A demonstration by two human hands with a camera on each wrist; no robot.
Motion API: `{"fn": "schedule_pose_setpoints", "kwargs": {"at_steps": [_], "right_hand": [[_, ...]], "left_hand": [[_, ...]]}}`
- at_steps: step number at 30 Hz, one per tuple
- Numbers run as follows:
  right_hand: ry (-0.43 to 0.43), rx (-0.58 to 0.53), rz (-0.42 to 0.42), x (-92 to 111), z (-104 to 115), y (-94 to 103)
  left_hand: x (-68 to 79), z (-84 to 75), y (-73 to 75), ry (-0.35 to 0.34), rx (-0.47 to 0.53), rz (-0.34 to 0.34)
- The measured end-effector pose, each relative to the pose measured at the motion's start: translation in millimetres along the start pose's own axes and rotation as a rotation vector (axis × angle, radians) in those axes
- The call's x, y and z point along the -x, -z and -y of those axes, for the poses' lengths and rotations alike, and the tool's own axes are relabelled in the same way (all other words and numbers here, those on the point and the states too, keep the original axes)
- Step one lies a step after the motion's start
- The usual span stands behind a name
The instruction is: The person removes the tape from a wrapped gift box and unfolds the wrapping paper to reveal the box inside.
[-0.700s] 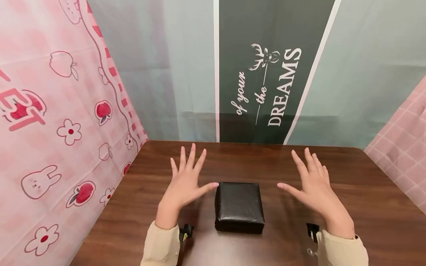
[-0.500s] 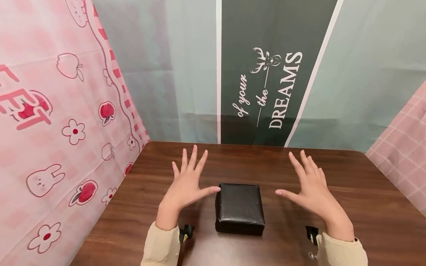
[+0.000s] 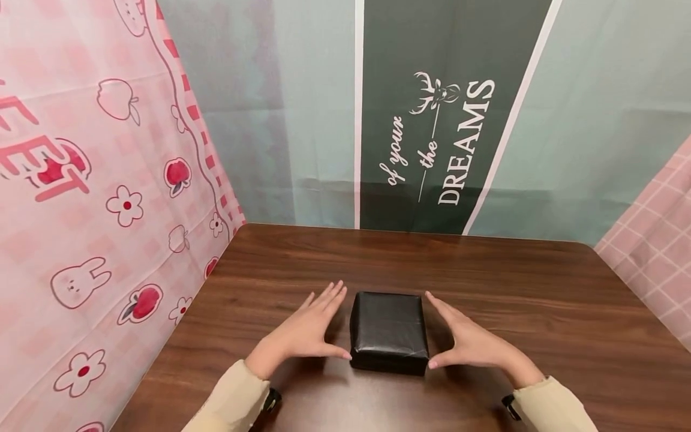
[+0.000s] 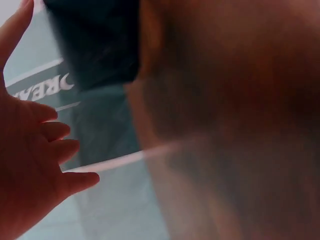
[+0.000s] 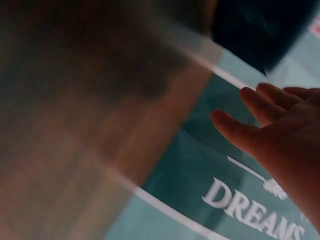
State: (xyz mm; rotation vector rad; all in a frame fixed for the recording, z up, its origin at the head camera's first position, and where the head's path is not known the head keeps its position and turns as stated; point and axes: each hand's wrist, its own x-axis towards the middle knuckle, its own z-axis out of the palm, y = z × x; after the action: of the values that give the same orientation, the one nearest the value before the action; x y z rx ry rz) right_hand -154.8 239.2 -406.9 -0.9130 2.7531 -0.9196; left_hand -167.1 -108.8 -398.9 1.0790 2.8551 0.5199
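Note:
A square black box point(image 3: 388, 327) with a smooth, slightly creased covering sits flat on the wooden table. On its left side is my left hand point(image 3: 310, 327), fingers extended forward and thumb tip right at the box's near left corner. My right hand point(image 3: 466, 339) mirrors it on the other side, with the thumb tip at the near right corner and the index fingertip by the far right corner. In the left wrist view the box point(image 4: 100, 40) shows at the top beyond the spread fingers. The right wrist view has the box point(image 5: 260, 32) at the upper right, above the fingertips.
The brown wooden table point(image 3: 281, 258) ends at the back against a grey-green curtain point(image 3: 318, 132) with white lettering. A pink patterned cloth point(image 3: 146, 240) hangs along the left side, and a pink checked cloth point(image 3: 658, 222) along the right.
Both hands have come down and inward from wide apart, and back toward the person, to the two sides of the box. The box stays in place.

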Motion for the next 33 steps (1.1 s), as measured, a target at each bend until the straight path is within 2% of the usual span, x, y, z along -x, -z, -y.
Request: {"fn": "schedule_pose_setpoints", "kwargs": {"at_steps": [4, 9, 15, 19, 24, 28, 33], "right_hand": [[-0.015, -0.026, 0.02, -4.2, -5.2, -9.4], [0.006, -0.058, 0.044, -7.0, -7.2, -13.7], [0.027, -0.053, 0.058, -8.8, -7.9, -14.9], [0.013, -0.043, 0.055, -8.0, -7.6, -16.1], [0.022, -0.022, 0.058, -7.3, -5.3, -17.4], [0.023, 0.007, 0.067, -7.4, -3.5, -18.2], [0.009, 0.046, 0.069, -6.2, -3.3, -19.2]], "left_hand": [[-7.6, -0.8, -9.2, -0.021, 0.06, 0.012], [-14.4, -0.3, -14.3, -0.008, 0.122, 0.014], [-15.5, -0.3, -17.5, -0.012, 0.135, 0.038], [-16.0, -1.0, -19.5, -0.04, 0.095, 0.05], [-18.2, -4.3, -21.7, -0.079, -0.035, 0.084], [-19.6, -8.1, -22.5, -0.068, -0.122, 0.09], [-20.9, -10.7, -24.4, -0.058, -0.148, 0.089]]}}
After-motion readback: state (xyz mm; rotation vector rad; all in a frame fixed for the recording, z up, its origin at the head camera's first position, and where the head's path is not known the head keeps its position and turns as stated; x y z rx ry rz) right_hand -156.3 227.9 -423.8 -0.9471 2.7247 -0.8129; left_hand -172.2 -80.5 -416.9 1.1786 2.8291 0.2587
